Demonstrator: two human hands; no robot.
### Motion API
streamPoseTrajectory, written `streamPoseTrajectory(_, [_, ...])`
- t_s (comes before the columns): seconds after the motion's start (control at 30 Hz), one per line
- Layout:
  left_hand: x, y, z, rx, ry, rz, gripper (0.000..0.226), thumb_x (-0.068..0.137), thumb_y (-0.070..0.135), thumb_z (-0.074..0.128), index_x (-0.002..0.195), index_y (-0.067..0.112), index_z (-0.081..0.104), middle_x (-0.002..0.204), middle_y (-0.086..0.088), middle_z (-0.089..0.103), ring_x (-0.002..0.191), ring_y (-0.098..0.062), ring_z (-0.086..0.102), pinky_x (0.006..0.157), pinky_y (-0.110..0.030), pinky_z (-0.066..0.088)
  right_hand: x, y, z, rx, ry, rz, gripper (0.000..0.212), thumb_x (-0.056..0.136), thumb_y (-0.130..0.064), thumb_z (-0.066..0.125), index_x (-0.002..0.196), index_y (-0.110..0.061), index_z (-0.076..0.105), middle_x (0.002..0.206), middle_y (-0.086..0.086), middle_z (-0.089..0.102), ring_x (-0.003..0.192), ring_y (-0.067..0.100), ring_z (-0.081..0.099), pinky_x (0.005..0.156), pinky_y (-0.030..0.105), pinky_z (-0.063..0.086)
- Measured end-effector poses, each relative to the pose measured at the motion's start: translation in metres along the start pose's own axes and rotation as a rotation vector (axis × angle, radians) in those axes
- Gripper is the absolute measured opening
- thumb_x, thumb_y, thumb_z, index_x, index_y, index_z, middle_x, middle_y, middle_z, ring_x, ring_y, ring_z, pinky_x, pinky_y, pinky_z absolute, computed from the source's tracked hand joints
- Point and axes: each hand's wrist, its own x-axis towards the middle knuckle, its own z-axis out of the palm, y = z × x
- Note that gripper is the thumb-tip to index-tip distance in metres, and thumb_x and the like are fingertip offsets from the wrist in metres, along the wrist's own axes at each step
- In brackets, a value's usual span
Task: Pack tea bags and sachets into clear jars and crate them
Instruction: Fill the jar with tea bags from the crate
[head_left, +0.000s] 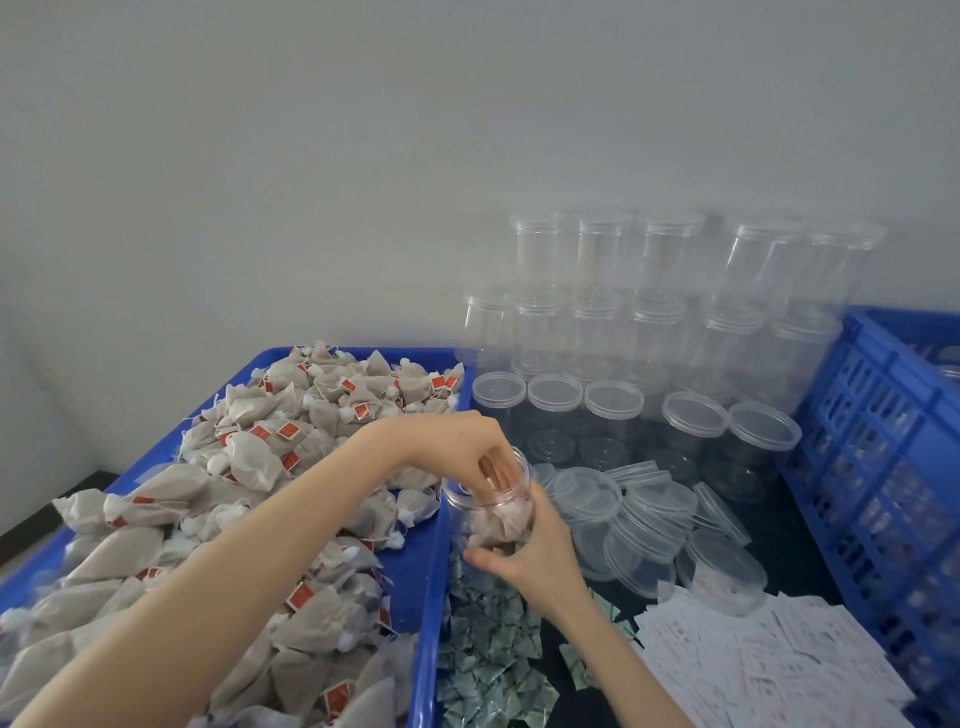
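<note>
From your head camera, your right hand (540, 558) wraps the lower body of the open clear jar (491, 506), thumb across its near side, so that grip is clamped on the jar. The jar tilts with its mouth toward your left hand (457, 449), just beside the right rim of the blue tray (428, 597). Your left hand comes over the tray, and its fingertips (485, 475) dip into the jar's mouth, bunched together; whether they pinch a bag you cannot tell through the plastic. Several tea bags already sit in the bottom of the jar.

Left of the jar, the tray is heaped with grey tea bags (234, 467) carrying red tags and white tufts. Just below the jar, a pile of green sachets (488, 654) lies on the dark bench (779, 530). Right of the sachets, white paper slips (769, 660) are spread out. Right of the jar, loose clear lids (649, 525) lie in an overlapping heap. Behind the lids, empty lidded jars (613, 322) stand stacked in rows against the wall. Further right of the jar, at the frame's edge, stands the blue crate (883, 431).
</note>
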Motion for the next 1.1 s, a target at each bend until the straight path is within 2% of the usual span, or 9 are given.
streamPoseTrajectory(0.13, [-0.021,-0.011,-0.011,-0.397,0.271,0.014,0.024,0.083,0.014,0.071,0.096,0.035,0.070,0.096,0.019,0.071,0.093,0.003,0.065,0.078,-0.010,0.049,0.001,-0.001,0.000,0.030,-0.003,-0.012,0.069,0.053,-0.033,0.088,0.111,-0.044,0.052,0.108,-0.033,0.062,0.099,-0.009,0.061,0.074,0.003,0.045])
streamPoseTrajectory(0.23, [-0.035,-0.044,-0.013,-0.214,0.541,-0.146,0.015,0.084,0.022,0.071,0.087,0.037,0.069,0.086,0.021,0.069,0.084,0.006,0.063,0.074,-0.008,0.049,0.000,0.000,-0.001,0.031,-0.006,-0.015,0.068,0.056,-0.031,0.089,0.110,-0.045,0.051,0.110,-0.036,0.061,0.099,-0.010,0.061,0.073,0.002,0.045])
streamPoseTrajectory(0.3, [-0.043,-0.072,-0.002,0.035,0.452,-0.376,0.010,0.086,0.024,0.071,0.095,0.028,0.070,0.094,0.016,0.068,0.084,0.001,0.061,0.083,-0.017,0.050,-0.001,0.001,-0.001,0.037,-0.008,-0.013,0.068,0.056,-0.033,0.089,0.110,-0.047,0.051,0.110,-0.035,0.061,0.099,-0.009,0.062,0.074,0.004,0.046])
streamPoseTrajectory(0.43, [-0.050,-0.106,0.053,0.195,-0.063,-0.720,0.030,0.086,0.033,0.067,0.114,0.021,0.066,0.112,0.002,0.064,0.098,-0.016,0.063,0.082,-0.026,0.051,0.000,0.000,0.000,0.043,-0.010,-0.018,0.069,0.052,-0.039,0.088,0.106,-0.061,0.051,0.110,-0.036,0.061,0.099,-0.010,0.061,0.074,0.003,0.046])
streamPoseTrajectory(0.53, [-0.047,-0.113,0.073,0.375,-0.066,-0.732,0.020,0.089,0.023,0.057,0.105,0.018,0.067,0.110,-0.003,0.063,0.096,-0.021,0.064,0.072,-0.026,0.046,0.002,-0.001,0.000,0.032,-0.004,-0.033,0.069,0.052,-0.041,0.087,0.103,-0.067,0.048,0.109,-0.033,0.061,0.099,-0.007,0.062,0.074,0.006,0.047])
streamPoseTrajectory(0.7, [-0.040,-0.126,0.084,0.472,0.007,-0.687,0.026,0.091,0.028,0.055,0.116,0.024,0.051,0.111,0.001,0.063,0.097,-0.019,0.063,0.074,-0.028,0.047,0.002,-0.001,0.000,0.015,-0.006,-0.047,0.070,0.054,-0.038,0.087,0.103,-0.068,0.047,0.111,-0.032,0.060,0.100,-0.005,0.062,0.074,0.010,0.050])
streamPoseTrajectory(0.8, [-0.037,-0.127,0.084,0.536,-0.051,-0.725,0.030,0.092,0.021,0.056,0.122,0.021,0.059,0.115,-0.002,0.062,0.101,-0.020,0.063,0.081,-0.029,0.051,0.000,-0.001,-0.001,0.016,-0.002,-0.054,0.070,0.054,-0.037,0.088,0.104,-0.067,0.048,0.110,-0.031,0.061,0.099,-0.005,0.062,0.072,0.009,0.049])
streamPoseTrajectory(0.97, [-0.048,-0.118,0.051,0.388,0.229,-0.764,0.033,0.090,0.029,0.061,0.121,0.019,0.063,0.115,-0.002,0.066,0.097,-0.019,0.066,0.085,-0.030,0.054,0.001,0.001,-0.004,0.002,-0.001,-0.035,0.073,0.053,-0.040,0.089,0.106,-0.066,0.047,0.112,-0.032,0.061,0.102,-0.007,0.061,0.076,0.006,0.048])
streamPoseTrajectory(1.1, [-0.064,-0.084,0.016,0.150,0.660,-0.490,0.022,0.092,0.024,0.063,0.113,0.023,0.070,0.093,0.003,0.066,0.082,-0.014,0.061,0.073,-0.026,0.048,0.003,0.001,-0.005,0.004,0.011,-0.036,0.070,0.054,-0.038,0.089,0.105,-0.064,0.049,0.110,-0.030,0.063,0.099,-0.005,0.064,0.074,0.007,0.049])
